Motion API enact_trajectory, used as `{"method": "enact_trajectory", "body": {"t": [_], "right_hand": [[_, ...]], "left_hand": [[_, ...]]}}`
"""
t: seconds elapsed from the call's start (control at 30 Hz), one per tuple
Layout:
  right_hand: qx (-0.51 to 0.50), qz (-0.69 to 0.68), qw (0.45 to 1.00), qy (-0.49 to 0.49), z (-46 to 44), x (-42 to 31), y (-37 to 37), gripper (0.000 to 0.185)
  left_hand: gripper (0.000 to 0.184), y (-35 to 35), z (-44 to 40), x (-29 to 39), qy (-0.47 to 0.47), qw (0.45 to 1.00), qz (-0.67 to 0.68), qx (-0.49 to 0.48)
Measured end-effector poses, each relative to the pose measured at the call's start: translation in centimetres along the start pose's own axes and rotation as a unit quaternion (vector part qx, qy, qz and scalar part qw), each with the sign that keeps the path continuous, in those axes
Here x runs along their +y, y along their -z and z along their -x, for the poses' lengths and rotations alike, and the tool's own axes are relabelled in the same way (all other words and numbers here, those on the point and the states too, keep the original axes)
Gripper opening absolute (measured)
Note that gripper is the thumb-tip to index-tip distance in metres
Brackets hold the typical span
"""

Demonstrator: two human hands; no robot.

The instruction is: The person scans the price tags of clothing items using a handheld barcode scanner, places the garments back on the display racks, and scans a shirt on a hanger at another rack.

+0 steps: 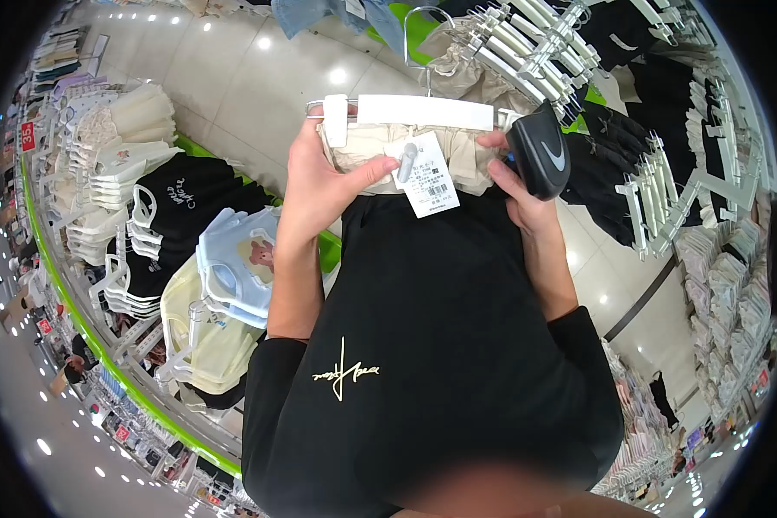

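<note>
A beige gathered garment (363,147) hangs from a white clip hanger (425,112) in front of my chest. My left hand (324,168) grips the left end of its waistband, thumb in front and fingers partly hidden behind. The left thumb tip touches a white printed tag (432,186) with a barcode. A grey pin-shaped security tag (407,161) sits over that label. My right hand (520,186) pinches the waistband's right edge between thumb and finger. A black rounded object (540,154) with a grey swoosh overlaps the right fingers; how it is held is unclear.
To the left, a curved rack with a green edge (104,345) carries children's tops, including a light blue one (237,259). White clip hangers with clothes (527,56) crowd the upper right. Pale folded-looking garments (725,302) line the far right. Tiled floor (233,69) shows beyond my hands.
</note>
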State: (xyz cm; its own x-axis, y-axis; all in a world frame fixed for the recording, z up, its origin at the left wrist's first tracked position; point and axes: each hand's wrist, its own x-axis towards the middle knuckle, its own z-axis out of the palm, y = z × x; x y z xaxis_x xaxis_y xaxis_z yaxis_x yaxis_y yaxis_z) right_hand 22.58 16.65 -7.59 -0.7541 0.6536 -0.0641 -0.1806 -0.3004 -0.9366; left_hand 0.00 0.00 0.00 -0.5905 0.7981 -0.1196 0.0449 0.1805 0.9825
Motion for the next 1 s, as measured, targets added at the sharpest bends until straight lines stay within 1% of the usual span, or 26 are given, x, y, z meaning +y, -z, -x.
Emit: {"method": "enact_trajectory", "body": {"t": [0.17, 0.27, 0.47, 0.57, 0.77, 0.97, 1.0], "right_hand": [[0.004, 0.01, 1.0, 0.008, 0.0, -0.3, 0.0, 0.044], [0.006, 0.002, 1.0, -0.005, 0.0, 0.0, -0.4, 0.044], [-0.018, 0.031, 0.999, -0.012, -0.2, -0.5, -0.7, 0.05], [-0.012, 0.004, 0.999, -0.034, -0.2, -0.8, -0.9, 0.052], [-0.007, 0.023, 0.999, -0.028, -0.3, -0.5, -0.6, 0.049], [-0.012, 0.016, 1.0, -0.023, -0.4, -0.6, -0.5, 0.048], [-0.012, 0.013, 1.0, -0.026, -0.4, -0.6, -0.5, 0.048]], "left_hand": [[0.063, -0.5, 0.0, 0.1, -0.019, 0.999, -0.028, 0.007], [0.065, -0.6, 0.1, -0.4, -0.035, 0.997, -0.061, 0.037], [0.071, -1.1, -0.1, 0.2, -0.058, 0.986, -0.139, 0.07], [0.074, -1.4, -0.1, 0.4, -0.06, 0.983, -0.151, 0.083], [0.073, -1.4, -0.1, 0.4, -0.054, 0.979, -0.181, 0.081], [0.064, -1.2, -0.3, -0.5, -0.038, 0.995, -0.068, 0.059], [0.062, -1.2, -0.3, -0.4, -0.037, 0.995, -0.07, 0.06]]}}
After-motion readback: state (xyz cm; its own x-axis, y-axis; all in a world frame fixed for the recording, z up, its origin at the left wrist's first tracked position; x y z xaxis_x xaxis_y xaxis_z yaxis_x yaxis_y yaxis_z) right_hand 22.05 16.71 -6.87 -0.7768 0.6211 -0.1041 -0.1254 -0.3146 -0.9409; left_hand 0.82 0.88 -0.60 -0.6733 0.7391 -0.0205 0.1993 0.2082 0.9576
